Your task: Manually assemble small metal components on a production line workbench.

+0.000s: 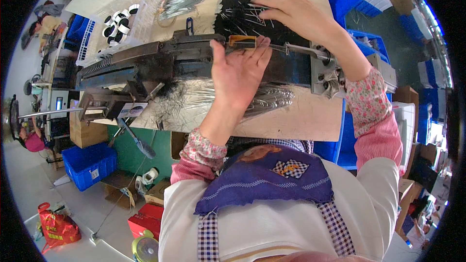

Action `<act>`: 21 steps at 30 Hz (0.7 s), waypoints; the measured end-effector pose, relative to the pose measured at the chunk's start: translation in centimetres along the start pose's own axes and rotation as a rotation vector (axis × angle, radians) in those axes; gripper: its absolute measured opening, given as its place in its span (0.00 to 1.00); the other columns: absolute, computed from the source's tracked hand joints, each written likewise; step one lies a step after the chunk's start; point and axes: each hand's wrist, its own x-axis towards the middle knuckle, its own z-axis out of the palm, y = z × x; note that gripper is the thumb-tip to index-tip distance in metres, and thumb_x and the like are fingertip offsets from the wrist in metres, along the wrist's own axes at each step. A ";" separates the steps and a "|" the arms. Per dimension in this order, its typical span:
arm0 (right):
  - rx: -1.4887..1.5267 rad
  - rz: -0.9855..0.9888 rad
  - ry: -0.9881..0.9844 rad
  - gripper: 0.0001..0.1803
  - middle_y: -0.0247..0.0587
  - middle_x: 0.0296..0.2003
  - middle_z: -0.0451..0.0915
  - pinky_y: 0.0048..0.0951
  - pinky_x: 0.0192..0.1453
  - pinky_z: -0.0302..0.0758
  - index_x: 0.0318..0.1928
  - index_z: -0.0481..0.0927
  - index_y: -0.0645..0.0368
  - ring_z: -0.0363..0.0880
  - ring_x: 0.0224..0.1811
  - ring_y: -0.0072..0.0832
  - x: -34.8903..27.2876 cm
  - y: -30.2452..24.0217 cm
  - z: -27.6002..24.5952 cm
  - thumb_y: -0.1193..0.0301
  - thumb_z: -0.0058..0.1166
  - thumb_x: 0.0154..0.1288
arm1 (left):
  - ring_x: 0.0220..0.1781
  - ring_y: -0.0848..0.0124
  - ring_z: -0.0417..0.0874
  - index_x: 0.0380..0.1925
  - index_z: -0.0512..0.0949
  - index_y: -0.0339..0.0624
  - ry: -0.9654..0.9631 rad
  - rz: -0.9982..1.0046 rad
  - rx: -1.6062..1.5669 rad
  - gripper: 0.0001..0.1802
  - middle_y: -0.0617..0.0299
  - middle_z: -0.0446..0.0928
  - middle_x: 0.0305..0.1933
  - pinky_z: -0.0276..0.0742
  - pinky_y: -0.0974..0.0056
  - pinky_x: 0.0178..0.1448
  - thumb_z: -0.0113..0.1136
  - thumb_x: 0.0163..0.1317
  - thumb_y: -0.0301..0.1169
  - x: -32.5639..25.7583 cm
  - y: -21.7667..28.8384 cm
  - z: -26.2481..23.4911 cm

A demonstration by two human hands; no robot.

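Observation:
My left hand (237,78) is open, thumb apart and fingers stretched, at the front of a long dark metal machine (184,56). Its fingertips lie beside a small orange-yellow block (241,41) on the machine; I cannot tell if they touch it. Beyond the machine, my right hand (303,17) reaches over a black mat (228,26) with its fingers extended. Thin metal wire pieces (250,15) lie scattered on that mat, by the right fingertips. A bundle of bent shiny wires (276,101) rests on the bench, partly behind my left wrist.
A clear plastic basket (145,17) holds several white-and-black rings (116,26) at the back left. More wires lie in a clear bag (182,5) near it. A metal clamp-like end (330,80) stands at the machine's right. Blue crates (92,165) sit around the bench.

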 end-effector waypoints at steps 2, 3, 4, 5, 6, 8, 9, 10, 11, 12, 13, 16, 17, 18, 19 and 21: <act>-0.132 0.110 0.103 0.18 0.47 0.35 0.71 0.38 0.49 0.70 0.52 0.78 0.60 0.73 0.41 0.42 -0.4 -1.3 -0.2 0.72 0.54 0.61 | 0.66 0.53 0.63 0.57 0.53 0.21 -0.088 -0.016 -0.035 0.48 0.41 0.63 0.58 0.58 0.53 0.72 0.40 0.64 0.64 0.1 0.8 -0.8; -0.143 -0.014 0.180 0.19 0.48 0.34 0.72 0.40 0.47 0.71 0.52 0.78 0.57 0.74 0.40 0.42 -1.2 -2.2 0.7 0.71 0.53 0.59 | 0.65 0.56 0.65 0.56 0.58 0.24 -0.099 -0.026 -0.035 0.44 0.46 0.66 0.58 0.58 0.54 0.72 0.38 0.66 0.63 0.0 0.8 -0.7; -0.154 -0.142 0.255 0.20 0.48 0.34 0.72 0.42 0.45 0.71 0.52 0.78 0.54 0.75 0.40 0.42 -2.0 -3.1 1.5 0.70 0.53 0.56 | 0.65 0.56 0.65 0.56 0.58 0.24 -0.110 -0.017 -0.050 0.44 0.46 0.66 0.58 0.58 0.54 0.72 0.38 0.66 0.63 -0.1 0.7 -0.8; -0.081 -0.178 0.229 0.22 0.46 0.33 0.72 0.40 0.44 0.70 0.52 0.78 0.53 0.75 0.40 0.41 -2.7 -4.8 2.8 0.72 0.54 0.54 | 0.64 0.58 0.66 0.55 0.60 0.27 -0.155 -0.012 -0.102 0.42 0.48 0.67 0.57 0.58 0.55 0.72 0.37 0.67 0.62 -0.1 0.8 -1.5; -0.017 -0.198 0.199 0.23 0.44 0.32 0.72 0.38 0.43 0.70 0.52 0.78 0.52 0.75 0.39 0.39 -3.0 -6.2 3.6 0.73 0.54 0.51 | 0.64 0.60 0.67 0.55 0.63 0.29 -0.203 -0.023 -0.156 0.40 0.51 0.69 0.57 0.59 0.56 0.72 0.35 0.68 0.61 0.0 0.8 -2.2; -0.015 -0.148 0.231 0.20 0.39 0.31 0.74 0.33 0.43 0.68 0.48 0.81 0.52 0.76 0.38 0.36 -2.1 -5.3 3.4 0.75 0.57 0.51 | 0.67 0.58 0.66 0.58 0.64 0.30 -0.435 -0.101 -0.288 0.39 0.48 0.69 0.61 0.59 0.55 0.73 0.36 0.69 0.59 0.3 0.7 -3.4; 0.081 -0.066 0.228 0.17 0.37 0.30 0.75 0.33 0.43 0.67 0.44 0.83 0.51 0.76 0.37 0.35 -1.9 -3.8 2.8 0.74 0.57 0.51 | 0.66 0.58 0.66 0.57 0.64 0.30 -0.266 -0.010 -0.142 0.39 0.49 0.69 0.61 0.58 0.55 0.73 0.36 0.69 0.59 -0.5 0.5 -2.0; 0.185 0.012 0.226 0.14 0.35 0.29 0.76 0.33 0.44 0.67 0.41 0.84 0.51 0.76 0.36 0.34 -1.6 -2.8 2.5 0.74 0.58 0.52 | 0.66 0.58 0.67 0.57 0.64 0.30 -0.091 0.087 0.008 0.39 0.49 0.69 0.60 0.58 0.55 0.73 0.36 0.69 0.59 -1.1 0.5 -1.1; 0.206 0.061 0.156 0.09 0.34 0.27 0.76 0.33 0.44 0.65 0.37 0.85 0.51 0.77 0.34 0.32 -1.5 -2.5 2.3 0.73 0.59 0.53 | 0.66 0.57 0.66 0.57 0.64 0.30 -0.068 0.090 0.005 0.39 0.48 0.69 0.60 0.57 0.55 0.74 0.36 0.69 0.59 -1.3 0.5 -1.0; 0.202 0.054 0.149 0.09 0.34 0.27 0.76 0.33 0.44 0.65 0.37 0.85 0.51 0.77 0.34 0.32 -1.5 -2.6 2.3 0.73 0.59 0.53 | 0.66 0.57 0.66 0.57 0.64 0.30 -0.070 0.096 -0.004 0.39 0.48 0.69 0.60 0.57 0.55 0.74 0.36 0.69 0.59 -1.3 0.4 -1.0; 0.177 0.014 0.157 0.09 0.34 0.27 0.76 0.33 0.45 0.65 0.37 0.85 0.51 0.77 0.34 0.32 -1.5 -2.9 2.5 0.73 0.59 0.53 | 0.67 0.57 0.66 0.56 0.64 0.30 -0.051 0.109 0.016 0.38 0.48 0.68 0.60 0.57 0.55 0.74 0.36 0.69 0.59 -1.2 0.2 -1.0; 0.154 -0.044 0.164 0.09 0.34 0.26 0.76 0.32 0.46 0.65 0.37 0.85 0.52 0.77 0.34 0.31 -0.8 -3.6 3.0 0.73 0.58 0.53 | 0.67 0.57 0.66 0.56 0.64 0.29 -0.064 0.137 0.058 0.37 0.47 0.68 0.60 0.56 0.55 0.74 0.36 0.70 0.58 -1.0 0.2 -1.1; 0.125 -0.079 0.170 0.09 0.33 0.26 0.76 0.32 0.47 0.64 0.37 0.85 0.52 0.77 0.35 0.30 -0.6 -3.6 3.0 0.73 0.58 0.53 | 0.67 0.57 0.66 0.55 0.65 0.29 -0.099 0.147 0.087 0.37 0.47 0.68 0.60 0.56 0.55 0.75 0.36 0.70 0.57 -1.0 0.2 -1.2; 0.097 -0.110 0.182 0.09 0.33 0.26 0.76 0.32 0.47 0.64 0.36 0.85 0.52 0.77 0.35 0.30 -0.4 -3.7 3.1 0.73 0.58 0.53 | 0.67 0.57 0.66 0.55 0.65 0.29 -0.098 0.147 0.092 0.37 0.47 0.68 0.60 0.56 0.55 0.75 0.36 0.70 0.57 -0.9 0.4 -1.3; 0.098 -0.138 0.179 0.10 0.33 0.26 0.75 0.33 0.49 0.64 0.36 0.86 0.52 0.77 0.35 0.29 -0.5 -3.6 2.6 0.74 0.58 0.52 | 0.66 0.60 0.66 0.55 0.65 0.32 -0.118 0.126 0.097 0.36 0.50 0.68 0.60 0.57 0.56 0.74 0.36 0.70 0.58 -1.0 0.6 -1.4; 0.074 -0.121 0.186 0.10 0.32 0.26 0.75 0.34 0.49 0.64 0.36 0.86 0.52 0.77 0.35 0.29 -1.2 -3.6 2.4 0.74 0.59 0.51 | 0.65 0.62 0.66 0.54 0.65 0.34 -0.138 0.110 0.114 0.35 0.53 0.68 0.59 0.57 0.58 0.73 0.36 0.70 0.58 -0.9 0.8 -1.5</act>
